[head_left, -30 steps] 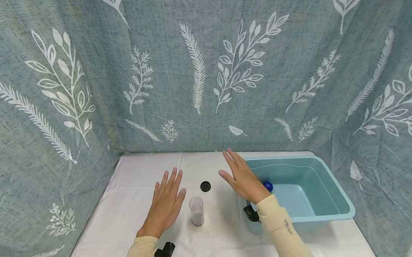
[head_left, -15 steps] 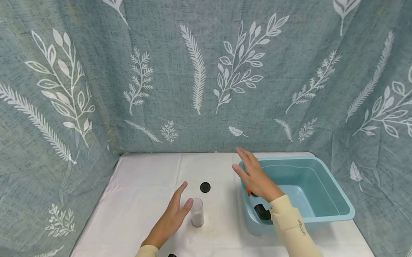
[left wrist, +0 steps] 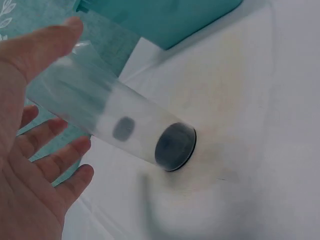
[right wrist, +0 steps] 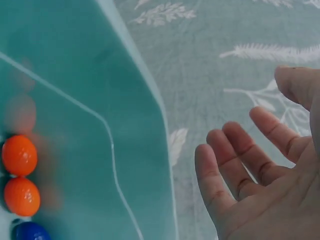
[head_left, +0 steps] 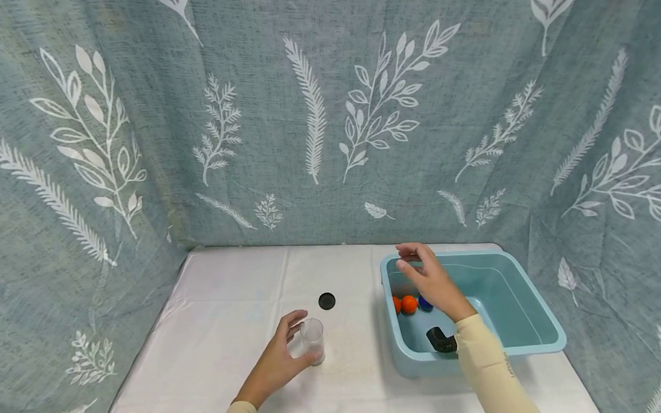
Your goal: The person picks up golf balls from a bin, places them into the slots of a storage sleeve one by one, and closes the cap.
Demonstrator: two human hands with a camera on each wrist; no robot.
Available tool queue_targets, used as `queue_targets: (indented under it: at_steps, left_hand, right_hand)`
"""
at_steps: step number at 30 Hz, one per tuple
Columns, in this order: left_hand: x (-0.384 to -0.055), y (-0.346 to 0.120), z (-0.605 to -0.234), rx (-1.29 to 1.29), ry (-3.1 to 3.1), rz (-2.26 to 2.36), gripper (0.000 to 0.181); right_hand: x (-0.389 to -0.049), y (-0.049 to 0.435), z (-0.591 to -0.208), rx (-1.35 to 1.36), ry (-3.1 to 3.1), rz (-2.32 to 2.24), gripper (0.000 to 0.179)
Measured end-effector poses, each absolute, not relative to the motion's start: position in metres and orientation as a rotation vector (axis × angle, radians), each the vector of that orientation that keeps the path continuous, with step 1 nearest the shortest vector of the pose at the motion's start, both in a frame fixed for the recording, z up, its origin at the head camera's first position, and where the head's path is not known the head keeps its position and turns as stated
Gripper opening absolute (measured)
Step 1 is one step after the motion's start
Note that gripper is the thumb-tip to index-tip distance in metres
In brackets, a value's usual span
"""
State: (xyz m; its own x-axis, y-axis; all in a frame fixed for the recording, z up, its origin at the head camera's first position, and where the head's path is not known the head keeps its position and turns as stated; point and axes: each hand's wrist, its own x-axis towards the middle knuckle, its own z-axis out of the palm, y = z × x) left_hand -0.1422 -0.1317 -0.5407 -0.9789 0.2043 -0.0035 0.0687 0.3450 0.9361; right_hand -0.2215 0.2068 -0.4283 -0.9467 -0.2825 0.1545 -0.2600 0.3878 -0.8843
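A clear plastic tube (head_left: 312,336) stands upright on the white cloth, its dark end (left wrist: 175,146) at the bottom. My left hand (head_left: 277,361) is spread round the tube's near left side. In the left wrist view its thumb lies along one side and the fingertips on the other, with a gap to the wall. Over the left part of a blue bin (head_left: 532,349) hovers my right hand (head_left: 434,283), fingers loosely bent and holding nothing. Below it in the bin lie orange balls (head_left: 408,304) and a blue ball (head_left: 425,304), partly covered by the hand.
A flat black disc (head_left: 326,301) lies behind the tube. The bin's raised walls stand at the right of the table. A leaf-patterned cloth (head_left: 284,141) hangs behind and at both sides.
My left hand has lowered and come round the tube, fingers bending. The right hand has moved right from beside the bin to over it, exposing the orange balls.
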Motion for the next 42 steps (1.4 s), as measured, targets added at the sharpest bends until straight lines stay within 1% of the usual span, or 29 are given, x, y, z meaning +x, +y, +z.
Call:
queue_targets:
  at_steps: [10,15,17,23,31,36,42]
  left_hand:
    - [-0.148,-0.136,-0.550,0.203,2.494,1.651,0.069]
    - [-0.147,-0.136,-0.552,0.203,2.451,1.657,0.062]
    - [-0.147,-0.135,-0.554,0.212,2.448,1.650,0.062]
    - [-0.147,-0.132,-0.560,0.259,2.505,1.589,0.069]
    - [-0.146,-0.133,-0.561,0.244,2.530,1.560,0.065]
    - [-0.147,-0.133,-0.560,0.221,2.542,1.558,0.063]
    - [-0.149,-0.132,-0.557,0.210,2.562,1.551,0.063]
  right_hand:
    - [-0.242,0.259,-0.437,-0.465,2.472,-1.587,0.046]
    - [-0.252,0.283,-0.451,-0.479,2.409,-1.499,0.047]
    - [-0.253,0.292,-0.460,-0.479,2.384,-1.458,0.047]
    - [-0.253,0.313,-0.482,-0.433,2.314,-1.374,0.049]
    - [-0.252,0.323,-0.501,-0.328,2.320,-1.273,0.052]
    - [-0.257,0.326,-0.508,-0.345,2.306,-1.225,0.056]
    - [-0.263,0.330,-0.511,-0.351,2.220,-1.200,0.054]
